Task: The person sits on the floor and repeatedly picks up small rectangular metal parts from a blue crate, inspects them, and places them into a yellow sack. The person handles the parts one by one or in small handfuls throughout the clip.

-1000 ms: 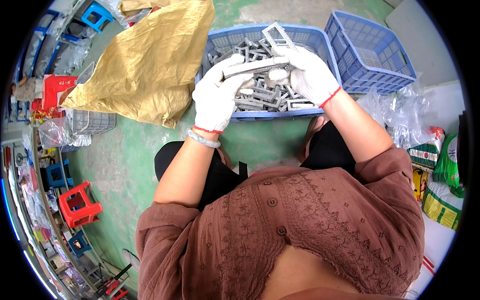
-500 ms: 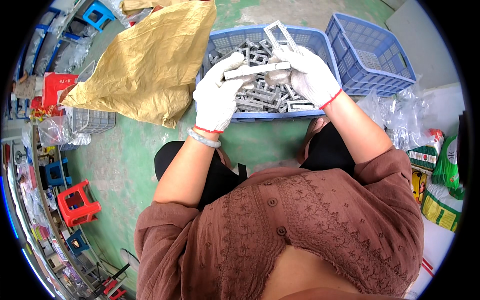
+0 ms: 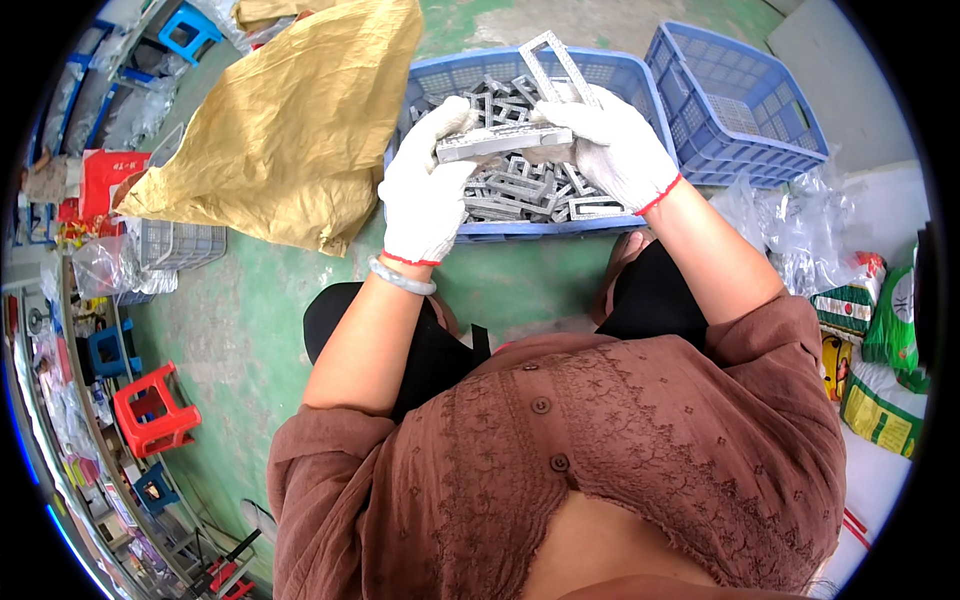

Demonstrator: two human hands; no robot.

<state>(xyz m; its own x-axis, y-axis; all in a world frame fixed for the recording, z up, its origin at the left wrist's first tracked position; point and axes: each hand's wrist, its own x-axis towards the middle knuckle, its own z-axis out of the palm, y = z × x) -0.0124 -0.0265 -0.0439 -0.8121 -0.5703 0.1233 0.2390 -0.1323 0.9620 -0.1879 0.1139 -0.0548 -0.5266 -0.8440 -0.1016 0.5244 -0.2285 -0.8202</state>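
Note:
Both of my hands wear white knit gloves with red cuffs, above a blue plastic crate (image 3: pixel 540 231) filled with small grey metal frames (image 3: pixel 520 188). Between them lies a rectangular metal frame (image 3: pixel 500 143), seen nearly edge-on. My left hand (image 3: pixel 424 195) grips its left end, thumb on top. My right hand (image 3: pixel 622 150) is closed on the right end. A second metal frame (image 3: pixel 574 72) stands up from the right hand's fingers, its open middle showing. Some fingertips are hidden behind the edge-on frame.
An empty-looking blue crate (image 3: pixel 740 150) stands at the right, beside clear plastic bags (image 3: pixel 800 235). A yellow woven sack (image 3: pixel 290 140) drapes by the full crate's left side. A red stool (image 3: pixel 155 410) and shelves with goods are farther left.
The edge-on frame has turned a little, so more of its broad side shows. Both hands still hold it, and the second frame remains in the right hand.

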